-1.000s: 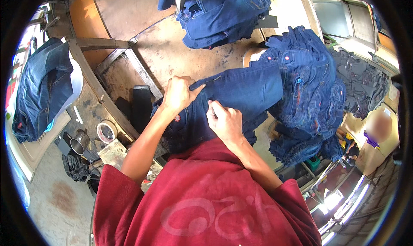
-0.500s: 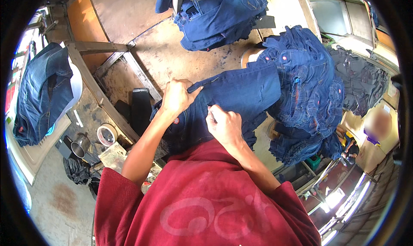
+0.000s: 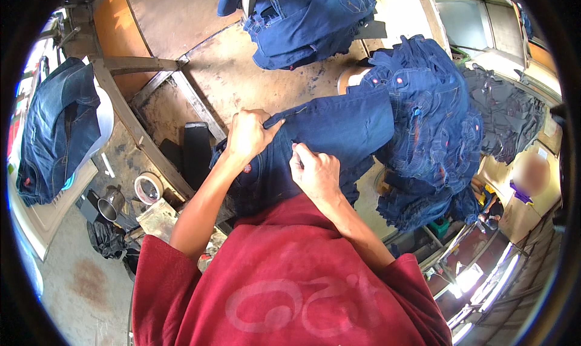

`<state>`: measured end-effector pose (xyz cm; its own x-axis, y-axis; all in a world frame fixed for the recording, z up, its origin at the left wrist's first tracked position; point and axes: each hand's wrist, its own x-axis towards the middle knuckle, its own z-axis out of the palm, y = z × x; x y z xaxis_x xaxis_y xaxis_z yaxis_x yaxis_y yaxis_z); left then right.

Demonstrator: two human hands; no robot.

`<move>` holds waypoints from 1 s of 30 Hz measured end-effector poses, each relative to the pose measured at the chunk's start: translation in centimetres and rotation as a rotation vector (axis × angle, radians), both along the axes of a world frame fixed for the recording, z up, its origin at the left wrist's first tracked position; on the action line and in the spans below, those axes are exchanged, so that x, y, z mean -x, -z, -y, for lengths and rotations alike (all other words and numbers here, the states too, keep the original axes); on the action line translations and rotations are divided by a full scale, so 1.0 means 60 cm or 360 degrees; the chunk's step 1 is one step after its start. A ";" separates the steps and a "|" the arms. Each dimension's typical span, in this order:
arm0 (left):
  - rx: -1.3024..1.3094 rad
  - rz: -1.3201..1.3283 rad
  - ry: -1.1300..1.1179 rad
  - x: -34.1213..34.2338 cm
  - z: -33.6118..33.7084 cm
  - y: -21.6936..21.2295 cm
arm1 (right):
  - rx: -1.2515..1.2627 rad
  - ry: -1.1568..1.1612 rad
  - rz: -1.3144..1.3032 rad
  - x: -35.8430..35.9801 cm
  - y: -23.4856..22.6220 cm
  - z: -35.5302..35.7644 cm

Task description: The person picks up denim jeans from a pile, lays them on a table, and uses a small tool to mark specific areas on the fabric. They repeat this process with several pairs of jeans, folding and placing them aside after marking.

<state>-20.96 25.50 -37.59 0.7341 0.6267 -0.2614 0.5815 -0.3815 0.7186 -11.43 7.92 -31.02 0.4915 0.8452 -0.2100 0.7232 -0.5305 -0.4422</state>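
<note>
Blue denim point(image 3: 345, 123) is gripped by the left hand point(image 3: 249, 134).

the garment point(image 3: 336, 125) at the centre is matt blue denim cloth, the shirt point(image 3: 284, 258) below it matt red cloth. the tabletop point(image 3: 290, 84) at upper centre looks like worn, stained wood. at lower left, a cup point(image 3: 114, 203) looks like shiny metal, a bag point(image 3: 104, 239) like crinkled, glossy plastic.

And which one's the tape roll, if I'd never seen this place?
Start at the dark-blue denim garment under the left hand and look left, past the long wooden rail. Near the shiny metal cup lies the tape roll, the only pale tan ring there.
</note>
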 end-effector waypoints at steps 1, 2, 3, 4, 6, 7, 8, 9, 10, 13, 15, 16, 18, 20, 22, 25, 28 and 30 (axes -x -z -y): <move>0.0001 -0.0016 0.0010 0.000 0.000 -0.002 | 0.0035 -0.0020 0.0010 0.000 -0.001 0.000; 0.0025 -0.0004 -0.0002 0.000 -0.001 -0.003 | 0.0135 -0.0049 0.0000 0.000 -0.001 0.000; 0.0048 0.0012 -0.0007 0.000 -0.001 -0.005 | -0.0005 0.0010 -0.0012 0.000 -0.001 -0.001; 0.0056 0.0039 -0.0013 0.000 -0.001 -0.005 | -0.0062 0.0065 -0.0058 0.000 0.000 -0.001; 0.0069 -0.0060 0.0010 -0.001 0.000 -0.006 | -0.0087 0.0089 -0.0055 0.000 0.001 -0.002; 0.0083 -0.0150 0.0011 -0.002 0.000 -0.006 | -0.0058 0.0059 -0.0003 0.001 0.001 -0.002; 0.0058 -0.0207 0.0008 -0.002 0.001 -0.005 | -0.0030 0.0001 0.0004 0.001 0.002 -0.002; 0.0083 -0.0150 -0.0006 -0.003 0.001 -0.004 | 0.0014 0.0019 0.0040 0.001 0.002 -0.002; 0.0055 -0.0046 -0.0029 -0.003 0.002 -0.003 | 0.0043 0.0005 0.0044 0.001 0.002 -0.002; -0.0029 0.0115 -0.0036 0.001 0.004 0.003 | -0.0056 0.0059 -0.0021 -0.001 0.001 -0.002; -0.0039 0.0059 -0.0022 0.006 0.007 0.007 | -0.0062 0.0012 -0.0046 -0.002 0.000 -0.002; -0.0036 -0.0017 -0.0013 0.007 0.008 0.009 | 0.0022 0.0022 -0.0012 -0.002 -0.001 -0.002; -0.0070 -0.0008 -0.0015 0.005 0.008 0.013 | 0.0193 0.0000 0.0021 -0.003 -0.003 -0.005; -0.0082 0.0114 -0.0010 -0.001 0.003 0.012 | 0.0050 0.0054 -0.0053 -0.004 -0.005 -0.009; -0.0022 -0.0114 0.0037 -0.004 -0.003 0.000 | 0.0045 0.0073 -0.0066 -0.005 -0.010 -0.006; -0.0275 0.0056 -0.0055 0.020 0.006 -0.048 | 0.0019 0.0143 -0.0287 -0.020 -0.021 0.018; -0.0640 -0.0033 -0.0578 0.097 0.069 -0.123 | -0.0474 0.0725 -0.1057 -0.037 -0.034 0.068; -0.0413 -0.0133 -0.0974 0.154 0.131 -0.157 | -0.0260 0.0722 -0.0924 -0.066 -0.034 0.106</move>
